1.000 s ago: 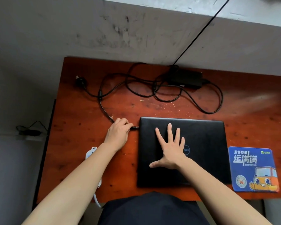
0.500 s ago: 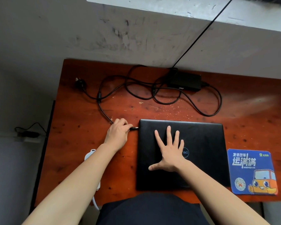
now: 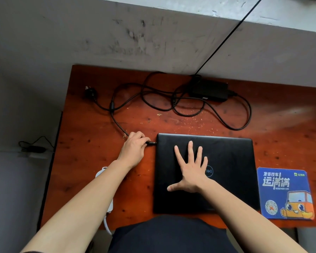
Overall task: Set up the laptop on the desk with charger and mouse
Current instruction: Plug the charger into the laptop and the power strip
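A closed black laptop (image 3: 232, 172) lies flat on the reddish wooden desk (image 3: 91, 170). My right hand (image 3: 191, 172) rests flat on its lid, fingers spread. My left hand (image 3: 134, 149) pinches the charger plug (image 3: 151, 143) at the laptop's left edge, near the back corner. The charger brick (image 3: 209, 90) sits at the back of the desk, its black cable (image 3: 171, 105) looped in front of it and running to my left hand. The wall plug (image 3: 90, 92) lies at the back left. A blue mouse pad (image 3: 285, 193) lies right of the laptop. No mouse is in view.
A white power strip (image 3: 101, 173) sits on the desk's left side, mostly under my left forearm. A grey wall rises behind the desk, with a black cord (image 3: 228, 35) running up it. Crumbs dot the desk behind the laptop. A small black device (image 3: 35, 148) lies on the floor at left.
Hardly anything has moved. My left hand stays on the plug at the laptop's left edge and my right hand stays flat on the lid; the camera has shifted slightly.
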The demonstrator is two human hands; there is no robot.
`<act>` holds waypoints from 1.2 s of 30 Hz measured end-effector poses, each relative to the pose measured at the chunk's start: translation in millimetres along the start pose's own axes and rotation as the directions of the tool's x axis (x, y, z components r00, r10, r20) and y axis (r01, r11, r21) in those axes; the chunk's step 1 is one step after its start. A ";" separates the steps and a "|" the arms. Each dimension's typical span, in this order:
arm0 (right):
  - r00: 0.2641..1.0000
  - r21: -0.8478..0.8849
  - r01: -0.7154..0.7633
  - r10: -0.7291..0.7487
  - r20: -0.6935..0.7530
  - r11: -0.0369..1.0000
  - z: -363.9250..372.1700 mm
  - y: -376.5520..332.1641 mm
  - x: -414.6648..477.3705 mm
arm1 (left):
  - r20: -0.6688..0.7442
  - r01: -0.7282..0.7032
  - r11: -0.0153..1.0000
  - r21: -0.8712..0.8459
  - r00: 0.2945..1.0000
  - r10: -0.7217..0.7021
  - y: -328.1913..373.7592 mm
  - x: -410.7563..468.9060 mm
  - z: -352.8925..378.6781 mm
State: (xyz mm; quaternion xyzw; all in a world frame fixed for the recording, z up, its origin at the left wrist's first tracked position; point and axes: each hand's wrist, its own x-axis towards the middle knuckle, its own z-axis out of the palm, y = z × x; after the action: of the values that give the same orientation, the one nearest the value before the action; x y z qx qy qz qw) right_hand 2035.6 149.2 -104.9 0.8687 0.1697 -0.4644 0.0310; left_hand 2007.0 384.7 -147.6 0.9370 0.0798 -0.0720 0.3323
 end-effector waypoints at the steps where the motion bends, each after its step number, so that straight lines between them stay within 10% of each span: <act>1: 1.000 0.002 0.000 0.000 0.001 1.000 0.2 0.1 0.2 | -0.005 0.010 1.000 -0.009 1.000 -0.010 0.1 -0.2 0.8; 36: 1.000 -0.003 -0.001 0.001 0.010 1.000 -0.1 -0.2 0.8 | 0.016 0.081 0.996 -0.027 0.997 -0.081 0.5 8.2 4.4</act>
State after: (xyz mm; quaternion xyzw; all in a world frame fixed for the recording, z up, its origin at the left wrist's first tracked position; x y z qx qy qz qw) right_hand 2036.0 149.6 -105.4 0.8665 0.1697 -0.4683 0.0336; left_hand 2014.8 382.3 -152.2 0.9278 0.1162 -0.0914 0.3426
